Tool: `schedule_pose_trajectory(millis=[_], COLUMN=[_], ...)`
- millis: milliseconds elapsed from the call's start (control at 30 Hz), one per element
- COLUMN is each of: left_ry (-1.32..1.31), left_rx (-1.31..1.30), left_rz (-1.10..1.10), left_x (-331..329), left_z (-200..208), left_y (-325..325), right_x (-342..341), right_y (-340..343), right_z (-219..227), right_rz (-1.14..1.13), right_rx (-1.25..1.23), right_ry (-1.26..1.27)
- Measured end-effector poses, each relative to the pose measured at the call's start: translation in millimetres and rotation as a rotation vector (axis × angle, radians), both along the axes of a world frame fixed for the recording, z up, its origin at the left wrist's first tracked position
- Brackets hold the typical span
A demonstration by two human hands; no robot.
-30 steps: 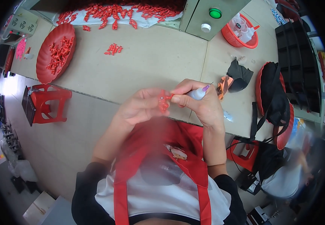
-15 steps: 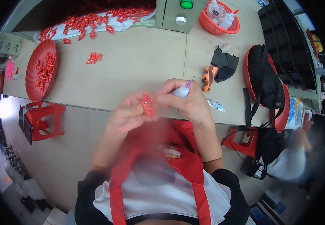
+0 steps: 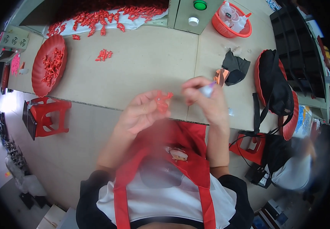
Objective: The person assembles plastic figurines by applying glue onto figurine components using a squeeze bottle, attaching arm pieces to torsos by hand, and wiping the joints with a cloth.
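Between the fingertips of my left hand (image 3: 140,110) is a small red plastic figure (image 3: 162,104), held up just over the table's front edge. A short red piece sticks out from its upper right side. My right hand (image 3: 210,101) is a little to the right, apart from the figure and blurred. It is closed around a small white squeeze bottle (image 3: 206,90) with a purple needle tip. Whether its fingertips also pinch a small part is too smeared to tell. On the table beyond lies a small group of red parts (image 3: 104,55).
A red scalloped dish (image 3: 37,78) of red pieces stands at the left. Many red figures (image 3: 107,17) lie on white cloth at the back. On the right are a red basket (image 3: 231,31), black cloth (image 3: 238,70) and a black bag (image 3: 273,82). Red stools (image 3: 52,118) flank the table.
My right hand has drawn away to the right from the red figure, still holding the bottle. A red piece now shows at the figure's upper right. The whole view has shifted slightly.
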State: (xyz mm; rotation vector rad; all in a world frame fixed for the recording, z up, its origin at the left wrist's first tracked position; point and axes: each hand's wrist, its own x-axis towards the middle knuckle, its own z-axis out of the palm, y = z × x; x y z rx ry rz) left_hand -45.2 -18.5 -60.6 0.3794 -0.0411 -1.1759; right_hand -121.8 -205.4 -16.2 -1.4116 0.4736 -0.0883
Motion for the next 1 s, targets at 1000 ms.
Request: schedule_pose_trajectory(millis=[1000], left_ry=[-0.608], left_rx=[0.319], left_rz=[0.346], left_x=[-15.5], left_z=[25.3], left_y=[-15.9], right_x=[-13.8], right_y=[-1.0], right_z=[2.2], right_rz=[-0.172], right_rx=[-0.946], right_ry=[-0.271])
